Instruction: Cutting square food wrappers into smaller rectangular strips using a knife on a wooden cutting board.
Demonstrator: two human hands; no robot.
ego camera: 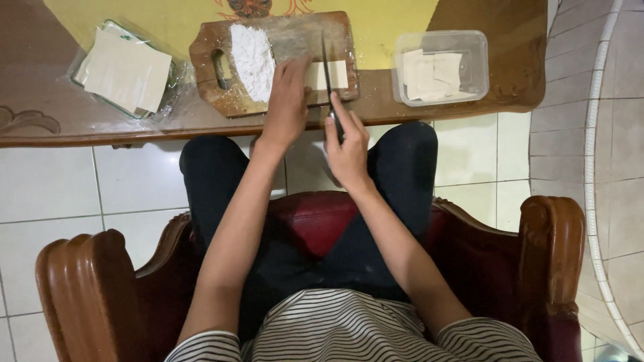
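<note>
Fingers (pixel 293 74) of your left hand (pixel 287 104) should stay flat on the dough sheet (pixel 333 75) beneath them, clear of the knife (pixel 327 67) your right hand (pixel 347 144) grips just beside.

So the cutting board (pixel 282 100) sits mid-counter (pixel 40 114) with a flour pile (pixel 253 59) on its left half and a dough strip (pixel 333 75) on its right, a bag of sheets (pixel 125 69) off to the left, and a tub (pixel 441 67) with cut pieces (pixel 433 74) in it to the right.
</note>
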